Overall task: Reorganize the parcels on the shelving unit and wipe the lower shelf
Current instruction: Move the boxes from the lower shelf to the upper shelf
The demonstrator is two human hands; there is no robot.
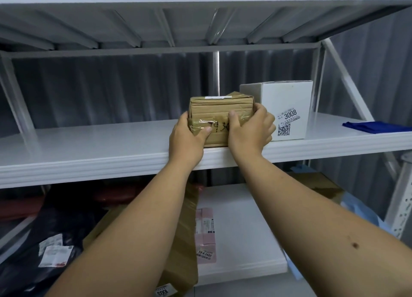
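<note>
White metal shelving (100,154) fills our view, backed by grey corrugated wall. On the middle shelf we hold a taped brown cardboard parcel (220,109) near the front edge: our left hand (187,134) grips its left side, our right hand (249,129) its right, thumbs on the front face. A white box (287,109) (marked 3008) stands just beside it, a blue cloth (376,127) farther right. Below lie black bags (51,241) and a flat white parcel (240,230).

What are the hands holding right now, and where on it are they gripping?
Both hands hold the brown cardboard parcel on the shelf: the left hand at its lower left corner, the right hand round its right side, thumb on the front.
</note>
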